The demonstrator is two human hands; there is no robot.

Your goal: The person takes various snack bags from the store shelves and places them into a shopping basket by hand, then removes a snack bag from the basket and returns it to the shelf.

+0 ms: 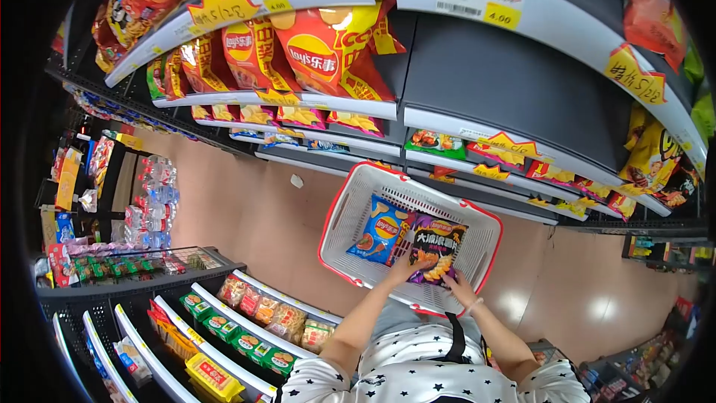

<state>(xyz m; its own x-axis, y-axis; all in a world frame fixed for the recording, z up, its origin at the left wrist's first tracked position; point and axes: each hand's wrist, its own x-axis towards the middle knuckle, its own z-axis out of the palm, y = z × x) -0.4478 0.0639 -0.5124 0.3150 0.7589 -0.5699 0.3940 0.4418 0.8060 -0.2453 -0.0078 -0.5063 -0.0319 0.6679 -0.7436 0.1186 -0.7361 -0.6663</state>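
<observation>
The purple bag (440, 239) and basket wall (482, 242) seemingly flank a passable gap.

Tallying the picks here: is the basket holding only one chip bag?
No, a blue bag and a purple bag are in the basket.

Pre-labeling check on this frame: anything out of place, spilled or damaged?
One thing: a small white scrap lies on the floor, left of the basket. It looks like stray litter, loose on the walkway; too small to identify. No spill visible in the basket.
</observation>
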